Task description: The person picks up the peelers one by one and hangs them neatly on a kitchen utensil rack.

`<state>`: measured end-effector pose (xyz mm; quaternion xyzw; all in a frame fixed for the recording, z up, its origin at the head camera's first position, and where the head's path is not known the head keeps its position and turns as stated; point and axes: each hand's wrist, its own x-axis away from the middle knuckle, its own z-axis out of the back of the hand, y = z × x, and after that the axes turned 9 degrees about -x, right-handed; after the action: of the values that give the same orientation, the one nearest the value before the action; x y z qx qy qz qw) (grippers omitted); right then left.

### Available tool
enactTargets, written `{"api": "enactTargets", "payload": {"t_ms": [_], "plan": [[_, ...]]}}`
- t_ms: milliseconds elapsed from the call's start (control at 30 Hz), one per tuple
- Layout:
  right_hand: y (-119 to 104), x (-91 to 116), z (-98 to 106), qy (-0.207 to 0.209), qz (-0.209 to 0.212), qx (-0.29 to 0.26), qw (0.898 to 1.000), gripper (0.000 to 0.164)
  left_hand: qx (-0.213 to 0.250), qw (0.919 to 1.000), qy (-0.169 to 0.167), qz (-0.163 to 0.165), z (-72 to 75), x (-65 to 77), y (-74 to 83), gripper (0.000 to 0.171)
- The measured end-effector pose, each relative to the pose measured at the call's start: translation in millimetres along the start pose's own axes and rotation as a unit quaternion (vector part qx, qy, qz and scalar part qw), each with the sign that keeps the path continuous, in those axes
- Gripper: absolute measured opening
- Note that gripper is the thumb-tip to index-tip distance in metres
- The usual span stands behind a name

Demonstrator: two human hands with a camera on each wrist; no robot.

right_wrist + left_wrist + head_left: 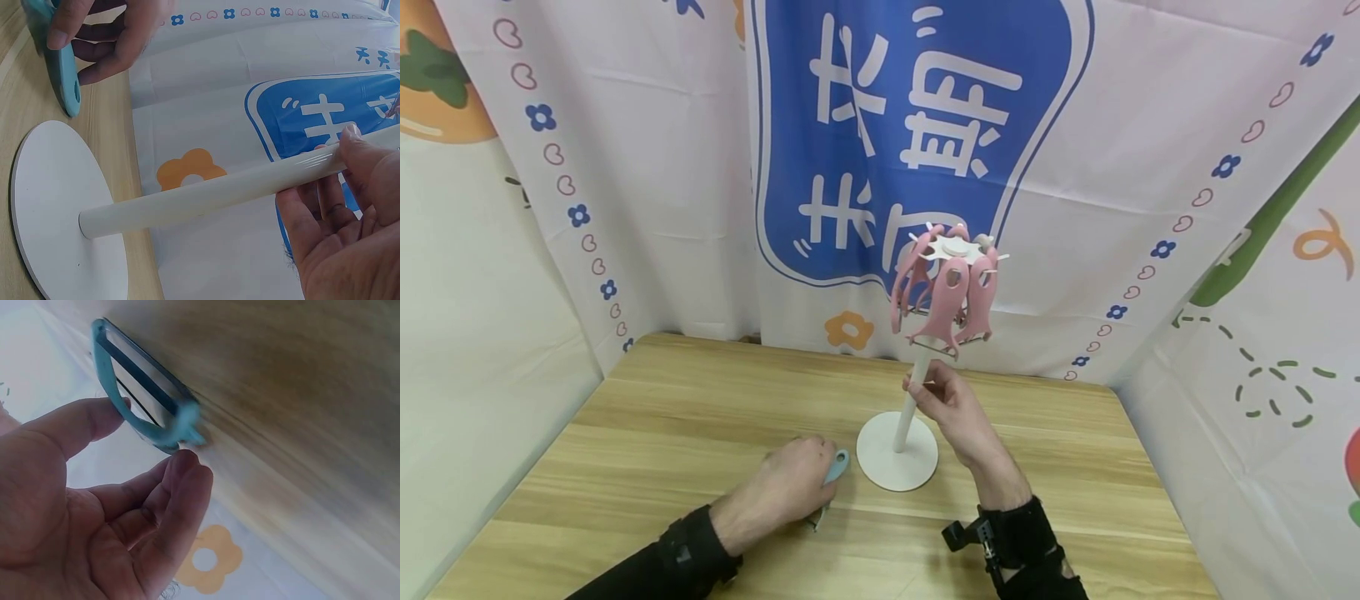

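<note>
A light blue Y-shaped peeler is pinched between the thumb and fingers of my left hand, low over the table. Its handle end points toward the white stand's round base. Around the upper pole of that stand curl the thumb and fingers of my right hand. Several pink peelers hang by their handle holes from the spoked white top, blades downward. In the right wrist view, the left hand and blue peeler show beyond the base.
The wood-grain table carries the stand a little right of its middle. A printed white cloth with a blue panel hangs behind the table's back edge, close to the pink peelers. More cloth encloses the left and right sides.
</note>
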<state>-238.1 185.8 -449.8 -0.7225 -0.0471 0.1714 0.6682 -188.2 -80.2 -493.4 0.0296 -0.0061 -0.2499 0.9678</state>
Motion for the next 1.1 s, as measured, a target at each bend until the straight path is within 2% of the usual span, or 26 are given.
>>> {"api": "enactTargets", "payload": {"t_ms": [167, 367, 533, 833, 1100], "plan": [[0.5, -0.1, 0.0, -0.002, 0.003, 0.0, 1.0, 0.029, 0.015, 0.9999, -0.002, -0.007, 1.2, 0.2, -2.3, 0.027], [0.6, -0.2, 0.0, -0.002, 0.0, -0.004, 1.0, 0.029, 0.009, 0.9998, 0.008, -0.018, 2.5, -0.2, -4.1, 0.023], [0.6, -0.1, 0.1, 0.0, -0.002, 0.0, 1.0, 0.03, 0.003, 0.9998, 0.016, -0.014, 6.6, -2.1, -6.6, 0.022], [0.6, -0.3, 0.4, 0.002, -0.003, 0.0, 1.0, 0.03, -0.023, 0.9972, 0.069, -0.015, 16.7, -7.3, -11.8, 0.024], [0.6, -0.2, 0.6, -0.001, 0.001, 0.001, 1.0, 0.03, -0.041, 0.9918, 0.119, -0.019, 27.8, -9.1, -14.1, 0.033]]}}
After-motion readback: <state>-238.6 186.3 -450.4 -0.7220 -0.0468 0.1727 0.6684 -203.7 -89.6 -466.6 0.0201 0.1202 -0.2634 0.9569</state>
